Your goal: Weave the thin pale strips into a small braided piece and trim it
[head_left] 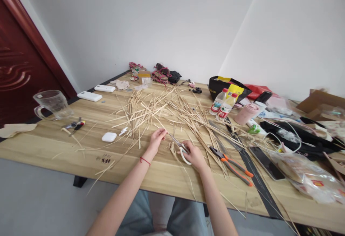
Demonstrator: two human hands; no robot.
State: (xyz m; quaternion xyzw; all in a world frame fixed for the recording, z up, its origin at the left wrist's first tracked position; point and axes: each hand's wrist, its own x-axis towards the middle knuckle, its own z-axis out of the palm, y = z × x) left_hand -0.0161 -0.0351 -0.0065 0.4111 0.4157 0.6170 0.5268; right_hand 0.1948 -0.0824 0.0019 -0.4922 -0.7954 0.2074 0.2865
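Observation:
My right hand [194, 156] is closed on white-handled scissors [175, 141], their blades pointing up and left toward my left hand. With fingertips pinched, my left hand [156, 140] holds a thin straw strip [157, 126], whose pale end sticks out just beyond the fingers. The scissor tips are close to these fingertips; whether they touch the strip I cannot tell. Behind both hands lies a loose, tangled pile of straw strips [145, 112]. Right of my right hand rest pliers [229, 162] with orange and grey handles, on top of some strips.
On the wooden table [121, 169], a white case [109, 137] and a glass mug [55, 105] stand left. Two bottles [225, 106], a pink cup [246, 114], a phone [266, 162] and a plastic bag of bread [309, 175] crowd the right. Small boxes and cords sit behind.

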